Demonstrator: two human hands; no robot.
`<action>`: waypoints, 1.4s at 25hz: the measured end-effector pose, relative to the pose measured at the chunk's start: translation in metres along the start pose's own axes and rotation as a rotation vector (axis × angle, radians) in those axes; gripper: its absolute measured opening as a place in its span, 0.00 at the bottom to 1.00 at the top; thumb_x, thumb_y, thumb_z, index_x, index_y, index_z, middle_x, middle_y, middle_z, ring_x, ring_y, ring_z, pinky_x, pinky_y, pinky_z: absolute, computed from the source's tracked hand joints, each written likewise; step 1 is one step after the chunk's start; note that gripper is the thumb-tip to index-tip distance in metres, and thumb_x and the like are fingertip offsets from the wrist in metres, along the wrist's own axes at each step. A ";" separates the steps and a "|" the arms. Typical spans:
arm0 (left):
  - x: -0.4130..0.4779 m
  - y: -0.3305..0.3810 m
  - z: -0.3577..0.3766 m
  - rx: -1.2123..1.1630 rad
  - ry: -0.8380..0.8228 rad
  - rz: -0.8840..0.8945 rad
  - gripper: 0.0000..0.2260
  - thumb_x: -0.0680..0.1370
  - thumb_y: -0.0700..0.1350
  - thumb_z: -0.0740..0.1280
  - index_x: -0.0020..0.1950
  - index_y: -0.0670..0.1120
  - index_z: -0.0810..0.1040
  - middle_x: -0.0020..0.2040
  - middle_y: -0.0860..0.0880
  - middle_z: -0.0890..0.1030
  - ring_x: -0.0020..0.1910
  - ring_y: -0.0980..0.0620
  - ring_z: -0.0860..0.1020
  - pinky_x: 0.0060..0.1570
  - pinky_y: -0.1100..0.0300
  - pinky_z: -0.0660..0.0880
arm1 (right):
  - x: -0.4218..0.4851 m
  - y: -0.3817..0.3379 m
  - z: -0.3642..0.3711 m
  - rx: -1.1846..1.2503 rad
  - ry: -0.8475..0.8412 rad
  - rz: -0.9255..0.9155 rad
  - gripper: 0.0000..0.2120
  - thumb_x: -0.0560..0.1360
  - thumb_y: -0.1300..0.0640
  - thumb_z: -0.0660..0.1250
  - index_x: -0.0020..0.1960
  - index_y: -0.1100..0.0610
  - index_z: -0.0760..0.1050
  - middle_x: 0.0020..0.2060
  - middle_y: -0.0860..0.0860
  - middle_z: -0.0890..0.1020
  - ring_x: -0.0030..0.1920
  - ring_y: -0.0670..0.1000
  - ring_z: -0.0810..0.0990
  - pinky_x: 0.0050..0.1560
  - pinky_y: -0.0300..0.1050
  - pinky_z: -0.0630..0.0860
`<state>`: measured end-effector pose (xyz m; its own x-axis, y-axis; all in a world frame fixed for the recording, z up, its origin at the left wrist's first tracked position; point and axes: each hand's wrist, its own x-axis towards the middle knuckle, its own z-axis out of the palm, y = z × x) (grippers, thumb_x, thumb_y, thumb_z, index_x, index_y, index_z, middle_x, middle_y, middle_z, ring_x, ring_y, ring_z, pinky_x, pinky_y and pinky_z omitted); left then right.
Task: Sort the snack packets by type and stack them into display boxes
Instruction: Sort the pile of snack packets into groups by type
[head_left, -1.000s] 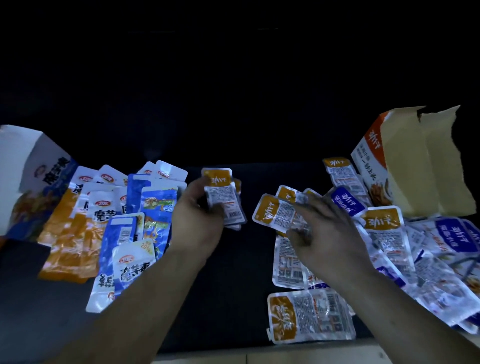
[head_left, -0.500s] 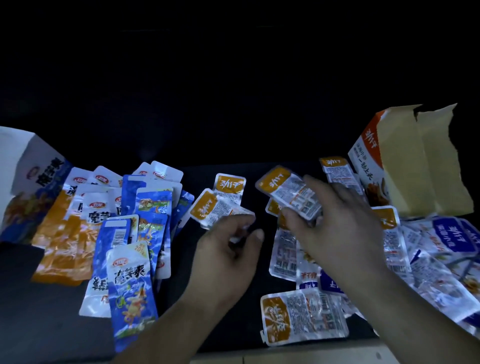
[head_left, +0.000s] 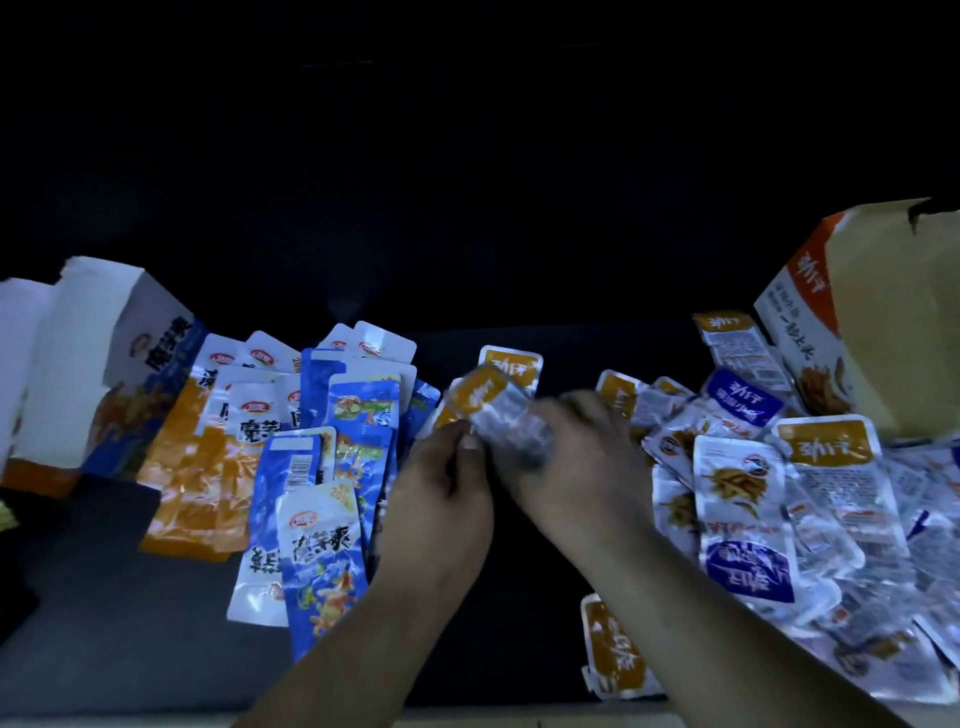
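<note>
Your right hand clamps a blurred orange-labelled packet above mid-tabletop, between the blue packets and the right-side heap. Your left hand touches its edge; I cannot tell whether it grips.

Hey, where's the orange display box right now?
In the head view, the orange display box stands at the far right edge, just behind the heap of silver packets, with its printed orange panel facing left.
</note>
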<state>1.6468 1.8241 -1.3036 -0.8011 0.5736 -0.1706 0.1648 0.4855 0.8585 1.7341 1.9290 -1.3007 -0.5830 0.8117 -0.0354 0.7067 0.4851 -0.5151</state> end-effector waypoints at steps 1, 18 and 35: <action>0.000 -0.001 0.000 -0.028 -0.035 -0.013 0.14 0.85 0.50 0.60 0.69 0.55 0.78 0.62 0.56 0.82 0.62 0.56 0.79 0.65 0.51 0.76 | -0.003 0.000 0.005 -0.020 -0.053 0.008 0.29 0.71 0.33 0.61 0.67 0.45 0.77 0.63 0.45 0.75 0.66 0.54 0.73 0.55 0.50 0.75; -0.074 -0.001 0.038 0.595 -0.633 0.478 0.34 0.65 0.71 0.70 0.69 0.65 0.70 0.58 0.62 0.69 0.59 0.56 0.69 0.60 0.55 0.70 | -0.048 0.105 -0.084 -0.104 0.128 -0.204 0.15 0.78 0.52 0.66 0.64 0.50 0.80 0.55 0.48 0.78 0.53 0.57 0.80 0.47 0.52 0.80; -0.047 0.031 0.031 -0.394 -0.194 -0.223 0.06 0.77 0.47 0.75 0.49 0.46 0.82 0.34 0.48 0.80 0.30 0.52 0.77 0.28 0.61 0.75 | 0.008 0.102 -0.080 -0.052 -0.033 0.034 0.30 0.76 0.38 0.69 0.74 0.48 0.71 0.74 0.51 0.69 0.76 0.58 0.64 0.68 0.60 0.72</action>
<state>1.7074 1.8323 -1.2839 -0.6638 0.6146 -0.4262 -0.2588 0.3458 0.9019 1.8332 2.0111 -1.2849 -0.5707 0.8171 -0.0808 0.7457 0.4746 -0.4677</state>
